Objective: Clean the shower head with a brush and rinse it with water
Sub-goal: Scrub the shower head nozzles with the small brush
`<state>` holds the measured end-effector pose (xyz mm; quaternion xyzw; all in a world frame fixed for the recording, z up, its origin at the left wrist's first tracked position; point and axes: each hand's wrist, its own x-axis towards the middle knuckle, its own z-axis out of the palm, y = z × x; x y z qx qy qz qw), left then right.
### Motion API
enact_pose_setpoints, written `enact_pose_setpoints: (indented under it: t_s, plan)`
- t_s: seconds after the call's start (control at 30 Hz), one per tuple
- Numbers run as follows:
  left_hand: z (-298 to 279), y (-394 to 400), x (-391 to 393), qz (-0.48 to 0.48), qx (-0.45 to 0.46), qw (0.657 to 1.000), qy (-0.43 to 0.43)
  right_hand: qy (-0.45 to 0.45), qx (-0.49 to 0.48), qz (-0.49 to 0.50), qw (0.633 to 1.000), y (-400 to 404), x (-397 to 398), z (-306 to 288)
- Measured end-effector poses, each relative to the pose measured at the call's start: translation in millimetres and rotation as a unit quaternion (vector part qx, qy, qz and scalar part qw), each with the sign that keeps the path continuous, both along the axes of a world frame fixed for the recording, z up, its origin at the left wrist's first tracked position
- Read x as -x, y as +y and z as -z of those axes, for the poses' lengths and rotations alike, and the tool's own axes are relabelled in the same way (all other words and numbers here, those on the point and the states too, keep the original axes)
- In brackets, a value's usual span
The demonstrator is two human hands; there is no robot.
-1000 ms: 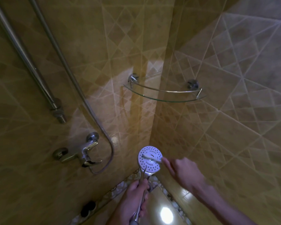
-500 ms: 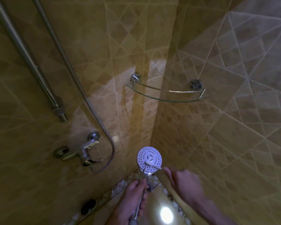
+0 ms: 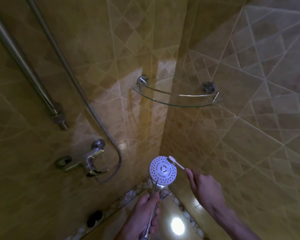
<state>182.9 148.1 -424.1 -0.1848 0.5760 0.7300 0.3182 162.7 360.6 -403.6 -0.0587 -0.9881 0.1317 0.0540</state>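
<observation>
Head view: the brush [image 3: 176,162] has swept from the lower face of the shower head [image 3: 163,170] up to its top-right rim, so scrubbing seems, in this dim light, near the edge. The right hand [image 3: 205,187] pinches the brush handle; the left hand [image 3: 142,217] is wrapped round the head's handle, face up. Rinsing remains.

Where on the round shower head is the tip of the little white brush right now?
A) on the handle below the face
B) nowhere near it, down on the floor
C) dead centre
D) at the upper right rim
D: the brush, held in the right hand, has its bristle end at the upper right rim of the shower head, whose handle the left hand grips.
</observation>
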Motion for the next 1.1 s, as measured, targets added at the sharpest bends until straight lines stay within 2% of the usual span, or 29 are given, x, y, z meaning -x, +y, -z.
enact_pose_setpoints:
  t_s: [0.17,0.33,0.5,0.73,0.83,0.93,1.1]
  plan:
    - [-5,0,9,-0.017,0.005,1.000,-0.006,-0.032,0.000,-0.069,0.997,-25,-22,10]
    - [-10,3,9,-0.018,-0.020,1.000,-0.014,0.012,0.057,0.023,0.998,2,10,4]
    - [-16,1,15,-0.012,-0.039,0.999,-0.008,-0.027,0.055,-0.055,0.997,-15,-16,11]
    - [-22,8,13,-0.032,-0.097,0.994,-0.035,0.002,0.150,0.017,0.988,2,8,17]
    - [-27,9,12,-0.038,-0.107,0.993,-0.025,-0.020,0.177,0.039,0.983,12,22,-2]
    - [-31,9,12,-0.061,-0.105,0.993,-0.008,-0.025,0.234,0.009,0.972,23,33,-29]
    - [-31,2,13,-0.080,-0.119,0.990,-0.017,0.082,0.262,-0.078,0.958,34,60,-98]
